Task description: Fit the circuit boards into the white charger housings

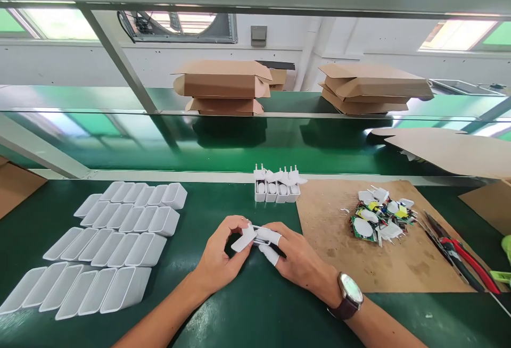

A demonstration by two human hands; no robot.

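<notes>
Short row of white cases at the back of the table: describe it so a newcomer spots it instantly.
Find the green tabletop, then the brown cardboard sheet on its right. Just left of that sheet's far end, beyond the right hand, stands a short white row. Unlike the open white cases at left, it has plug pins pointing up.

On my remote feed I have a dark green tabletop (217, 199), its surface catching some light. To the left I see white open-topped casings (114, 247) set out in four slanting rows. Near the far edge stands a short row of white plug units (282, 192), pins up. On the right lies a stained cardboard sheet (327, 252), carrying heaped circuit boards (379, 215) and pliers (447, 242) with red and black handles.
</notes>
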